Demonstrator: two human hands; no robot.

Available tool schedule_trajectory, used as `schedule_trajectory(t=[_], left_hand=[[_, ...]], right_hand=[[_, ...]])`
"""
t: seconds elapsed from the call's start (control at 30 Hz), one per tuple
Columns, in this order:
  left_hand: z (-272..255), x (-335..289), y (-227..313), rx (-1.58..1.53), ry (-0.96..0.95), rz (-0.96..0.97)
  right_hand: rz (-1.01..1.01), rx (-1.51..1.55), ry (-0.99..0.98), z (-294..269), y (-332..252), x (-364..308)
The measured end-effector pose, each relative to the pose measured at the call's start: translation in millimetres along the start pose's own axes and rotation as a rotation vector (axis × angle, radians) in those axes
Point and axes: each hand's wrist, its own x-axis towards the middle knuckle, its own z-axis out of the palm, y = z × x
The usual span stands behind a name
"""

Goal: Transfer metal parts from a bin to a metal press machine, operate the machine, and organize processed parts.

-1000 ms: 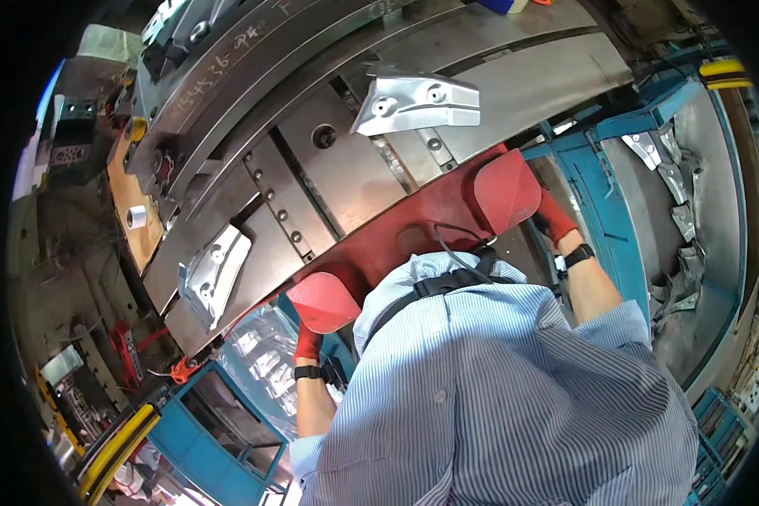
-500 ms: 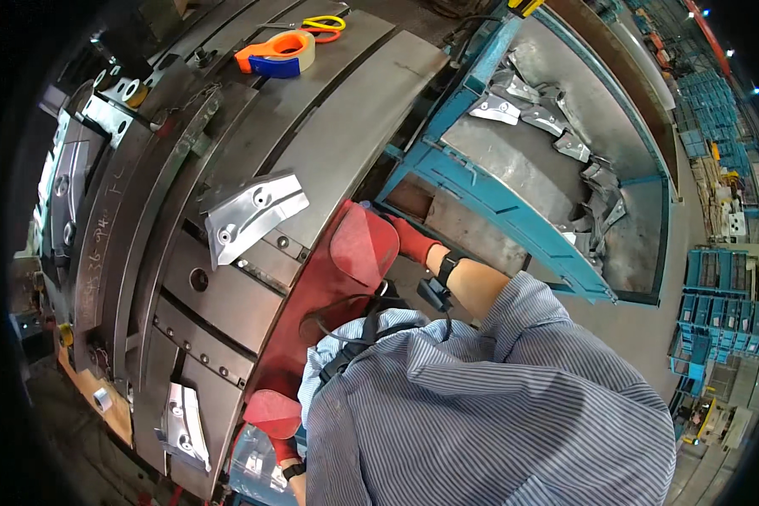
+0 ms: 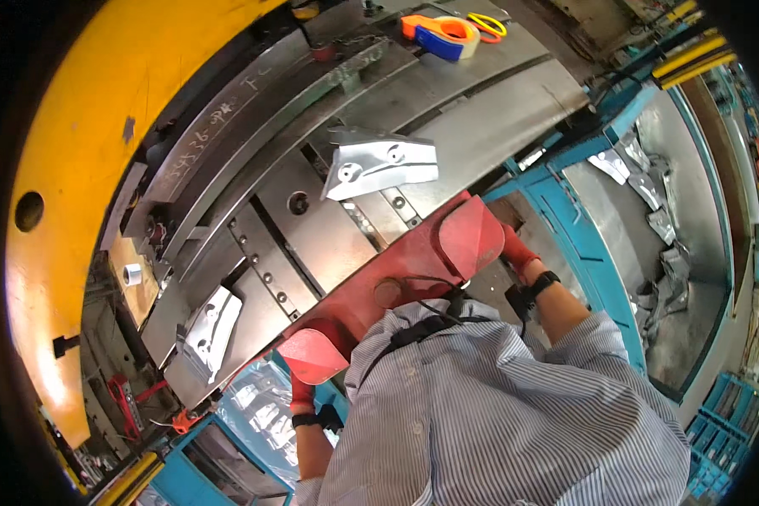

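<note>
A red control bar (image 3: 358, 291) runs along the front of the metal press bed, with a rounded red guard at each end. My left hand (image 3: 302, 395), in a red glove, reaches up under the left guard (image 3: 314, 354). Under the right guard (image 3: 472, 238) goes my right hand (image 3: 519, 249), also red-gloved. The guards hide the fingers of both hands. Beyond the bar, a bent silver sheet-metal bracket (image 3: 413, 164) with two round embossed holes rests on the bed. A second such bracket (image 3: 213, 331) lies at the bed's left end.
Orange-and-blue tape dispenser (image 3: 447, 40) and yellow-and-red-handled scissors (image 3: 491, 29) lie at the bed's far end. On the right stands a blue bin (image 3: 578, 236) holding several metal parts. More parts sit in a plastic-lined blue bin (image 3: 257, 396) at lower left. A yellow machine frame (image 3: 84, 126) rises on the left.
My view has turned, so the bed and bins appear rotated and the yellow frame now shows at left. Both hands stay at their guards; the brackets keep their places on the bed.
</note>
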Motion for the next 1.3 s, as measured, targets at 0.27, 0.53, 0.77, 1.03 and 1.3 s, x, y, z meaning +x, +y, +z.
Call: schedule_trajectory(t=[0.27, 0.53, 0.77, 1.03, 1.3], left_hand=[[21, -10, 218, 0.667, 0.175, -0.126], [-18, 40, 368, 0.902, 0.55, 0.54], [10, 109, 511, 0.749, 0.56, 0.748], [32, 238, 566, 0.807, 0.669, 0.579], [80, 273, 593, 0.97, 0.815, 0.611]], right_hand=[[-0.102, -0.386, 0.531, -27, -44, 21], [-0.699, -1.033, 0.334, 89, -196, 65], [-0.715, -1.154, 0.072, 128, -217, 103], [-0.705, -1.132, 0.064, 126, -216, 104], [-0.705, -1.144, 0.071, 119, -214, 103]])
